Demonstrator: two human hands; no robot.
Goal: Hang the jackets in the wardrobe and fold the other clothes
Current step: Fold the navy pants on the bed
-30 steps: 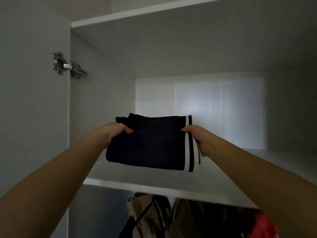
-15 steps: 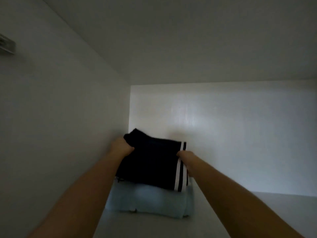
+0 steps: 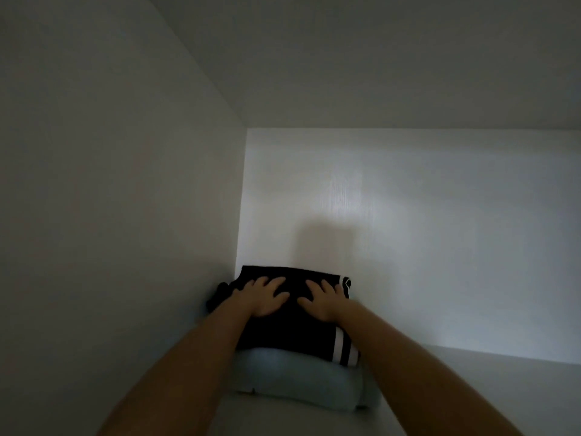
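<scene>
A folded dark garment [image 3: 292,332] with white stripes along its right edge lies on top of a folded pale blue garment [image 3: 295,379], in the back left corner of the wardrobe shelf [image 3: 518,391]. My left hand [image 3: 264,297] presses flat on the dark garment's left half, fingers spread. On its right half my right hand [image 3: 323,298] presses down the same way. Both forearms reach in from the bottom of the view and cover parts of the stack's sides.
The wardrobe's left side wall [image 3: 125,215] stands right against the stack. The back panel [image 3: 408,231] is just behind it, and the compartment's ceiling [image 3: 345,58] hangs above. Bare shelf stretches off to the right of the stack.
The dark garment was carried into the shelf and set down on the pale blue one. Both hands let go of its edges and now lie flat on top.
</scene>
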